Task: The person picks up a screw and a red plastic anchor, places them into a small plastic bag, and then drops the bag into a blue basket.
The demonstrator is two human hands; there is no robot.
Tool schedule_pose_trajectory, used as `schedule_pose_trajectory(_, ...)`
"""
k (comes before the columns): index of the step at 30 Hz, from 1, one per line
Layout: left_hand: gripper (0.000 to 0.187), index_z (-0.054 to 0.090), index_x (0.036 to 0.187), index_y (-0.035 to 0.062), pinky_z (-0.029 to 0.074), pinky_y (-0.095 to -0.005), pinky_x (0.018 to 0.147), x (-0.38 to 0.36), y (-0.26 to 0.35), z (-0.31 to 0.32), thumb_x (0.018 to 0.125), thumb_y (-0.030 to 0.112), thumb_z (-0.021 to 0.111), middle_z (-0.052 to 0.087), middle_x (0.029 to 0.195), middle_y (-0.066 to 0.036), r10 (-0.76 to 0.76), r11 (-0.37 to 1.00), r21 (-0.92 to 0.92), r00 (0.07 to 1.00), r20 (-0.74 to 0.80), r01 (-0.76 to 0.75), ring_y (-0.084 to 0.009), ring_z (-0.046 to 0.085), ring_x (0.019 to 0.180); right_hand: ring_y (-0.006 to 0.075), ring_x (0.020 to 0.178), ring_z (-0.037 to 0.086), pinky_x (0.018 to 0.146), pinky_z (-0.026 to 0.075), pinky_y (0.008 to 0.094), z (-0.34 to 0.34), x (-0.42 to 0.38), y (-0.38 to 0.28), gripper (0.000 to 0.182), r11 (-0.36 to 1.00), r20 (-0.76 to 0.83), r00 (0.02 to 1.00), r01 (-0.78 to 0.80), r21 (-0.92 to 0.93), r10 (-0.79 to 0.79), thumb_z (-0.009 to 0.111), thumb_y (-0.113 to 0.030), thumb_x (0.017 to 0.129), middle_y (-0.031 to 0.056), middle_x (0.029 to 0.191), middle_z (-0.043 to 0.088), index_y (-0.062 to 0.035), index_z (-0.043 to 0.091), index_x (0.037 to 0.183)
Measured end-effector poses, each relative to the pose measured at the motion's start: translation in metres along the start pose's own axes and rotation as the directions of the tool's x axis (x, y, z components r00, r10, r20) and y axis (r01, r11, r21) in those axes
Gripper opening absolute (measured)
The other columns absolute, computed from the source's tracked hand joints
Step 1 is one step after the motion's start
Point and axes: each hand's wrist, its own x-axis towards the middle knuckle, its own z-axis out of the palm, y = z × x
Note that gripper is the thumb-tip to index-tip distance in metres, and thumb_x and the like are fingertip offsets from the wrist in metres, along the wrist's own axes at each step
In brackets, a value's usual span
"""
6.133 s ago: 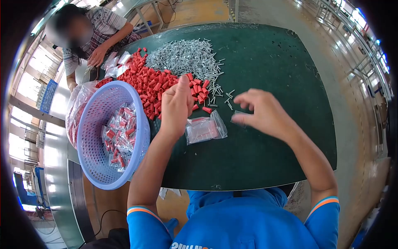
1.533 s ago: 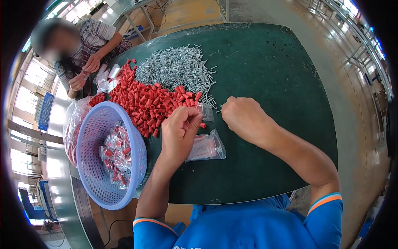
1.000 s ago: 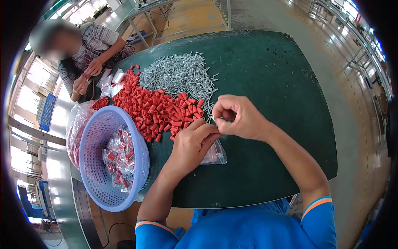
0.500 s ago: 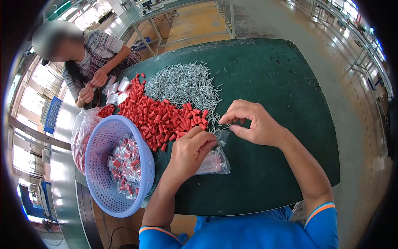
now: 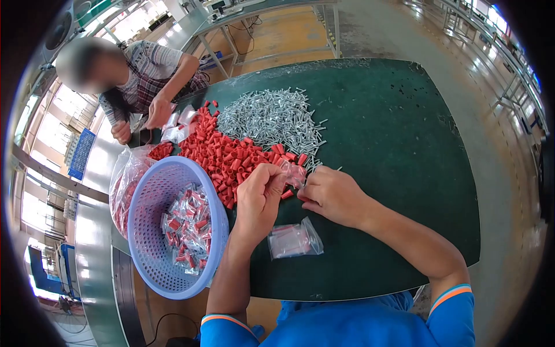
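Note:
My left hand [image 5: 259, 195] pinches a small clear plastic bag [image 5: 295, 172] between thumb and fingers, above the near edge of the red pile. Against the right side of that bag is my right hand [image 5: 334, 195], its fingers curled together; what they hold, if anything, is hidden. A heap of red tapered plastic sleeves [image 5: 231, 159] spreads just beyond my left hand. Behind it lies a heap of silver screws [image 5: 269, 118]. A stack of flat clear bags [image 5: 295, 239] rests on the green table [image 5: 399, 231] below my hands.
To the left, a lavender perforated basket [image 5: 139, 231] contains several filled bags [image 5: 188, 225]. A large plastic bag [image 5: 118, 191] of red sleeves stands beside it. Across the table sits a co-worker [image 5: 156, 69], hands close to small clear bags [image 5: 179, 124].
My right hand has moved left from the screws to the small bag. My left hand has raised the bag, now showing red inside or behind it. The co-worker's hands have moved apart.

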Motion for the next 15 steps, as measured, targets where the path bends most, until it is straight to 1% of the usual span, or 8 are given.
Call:
schedule_pose_trajectory(2, 0.005, 0.054, 0.085, -0.0014, 0.036, -0.0231, 0.053, 0.001, -0.001, -0.001, 0.085, 0.003, 0.055, 0.052, 0.070, -0.004, 0.031, 0.999, -0.009, 0.999, -0.011, -0.031, -0.0085, 0.044, 0.059, 0.0226, 0.073, 0.052, 0.062, 0.046, 0.0346, 0.001, 0.001, 0.001, 0.017, 0.999, -0.035, 0.999, 0.034, -0.026, -0.035, 0.071, -0.017, 0.066, 0.0046, 0.073, 0.055, -0.0074, 0.063, 0.078)
schedule_pose_trajectory(3, 0.003, 0.054, 0.085, -0.0025, 0.041, -0.0270, 0.055, 0.002, 0.000, -0.003, 0.083, -0.001, 0.056, 0.054, 0.073, -0.010, 0.043, 0.999, 0.016, 0.999, 0.021, -0.043, -0.0194, 0.051, 0.060, 0.0225, 0.073, 0.053, 0.063, 0.046, 0.0338, 0.000, 0.000, 0.003, 0.015, 0.999, -0.057, 0.998, 0.036, -0.017, -0.037, 0.070, -0.014, 0.067, 0.0050, 0.074, 0.055, -0.0074, 0.063, 0.078)
schedule_pose_trajectory(5, 0.003, 0.054, 0.085, -0.0021, 0.042, -0.0277, 0.054, 0.002, 0.000, -0.004, 0.083, -0.001, 0.057, 0.054, 0.074, -0.011, 0.052, 0.998, 0.027, 0.998, 0.032, -0.053, -0.0207, 0.053, 0.060, 0.0223, 0.073, 0.054, 0.063, 0.046, 0.0329, -0.006, -0.002, 0.009, 0.013, 0.999, -0.081, 0.996, 0.034, -0.004, -0.034, 0.069, -0.012, 0.067, 0.0055, 0.074, 0.055, -0.0074, 0.063, 0.078)
schedule_pose_trajectory(7, 0.004, 0.054, 0.085, -0.0017, 0.042, -0.0284, 0.054, 0.002, 0.001, -0.003, 0.082, -0.001, 0.057, 0.055, 0.074, -0.011, 0.057, 0.998, 0.027, 0.997, 0.056, -0.059, -0.0219, 0.054, 0.060, 0.0244, 0.075, 0.054, 0.067, 0.045, 0.0332, -0.026, 0.000, 0.018, 0.009, 0.991, -0.176, 0.977, -0.107, 0.080, 0.120, 0.066, -0.009, 0.066, 0.0068, 0.078, 0.056, -0.0082, 0.061, 0.074)
schedule_pose_trajectory(10, 0.005, 0.055, 0.085, -0.0012, 0.044, -0.0302, 0.054, 0.001, 0.004, 0.001, 0.081, 0.000, 0.059, 0.055, 0.074, -0.011, 0.117, 0.991, 0.042, 0.982, 0.148, -0.125, -0.0239, 0.056, 0.061, 0.0260, 0.078, 0.055, 0.069, 0.045, 0.0348, -0.068, 0.008, -0.001, 0.008, 0.883, -0.136, 0.916, -0.312, 0.351, 0.377, 0.064, -0.006, 0.069, 0.0086, 0.079, 0.057, -0.0045, 0.060, 0.076)
schedule_pose_trajectory(11, 0.006, 0.055, 0.085, -0.0020, 0.043, -0.0289, 0.055, 0.000, 0.005, 0.003, 0.080, -0.002, 0.058, 0.054, 0.072, -0.010, 0.117, 0.989, 0.064, 0.975, 0.191, -0.132, -0.0209, 0.055, 0.061, 0.0260, 0.078, 0.055, 0.069, 0.045, 0.0348, -0.068, 0.009, -0.002, 0.008, 0.880, -0.139, 0.912, -0.320, 0.350, 0.386, 0.064, -0.006, 0.069, 0.0086, 0.079, 0.057, -0.0045, 0.060, 0.076)
schedule_pose_trajectory(13, 0.007, 0.055, 0.084, -0.0029, 0.042, -0.0276, 0.056, 0.000, 0.006, 0.007, 0.078, -0.005, 0.058, 0.053, 0.071, -0.009, 0.119, 0.987, 0.080, 0.963, 0.241, -0.142, -0.0178, 0.053, 0.061, 0.0263, 0.079, 0.055, 0.070, 0.045, 0.0353, -0.067, 0.008, -0.002, 0.009, 0.973, -0.242, 0.966, -0.038, 0.227, 0.094, 0.064, -0.005, 0.070, 0.0089, 0.078, 0.056, -0.0028, 0.060, 0.077)
schedule_pose_trajectory(15, 0.006, 0.056, 0.086, -0.0012, 0.044, -0.0302, 0.054, 0.000, 0.005, 0.009, 0.080, 0.001, 0.059, 0.056, 0.073, -0.011, 0.126, 0.987, 0.071, 0.974, 0.189, -0.141, -0.0227, 0.057, 0.060, 0.0264, 0.080, 0.055, 0.070, 0.045, 0.0350, -0.068, 0.005, 0.003, 0.010, 0.973, -0.218, 0.967, -0.082, 0.215, 0.130, 0.065, -0.006, 0.070, 0.0091, 0.078, 0.056, -0.0027, 0.060, 0.078)
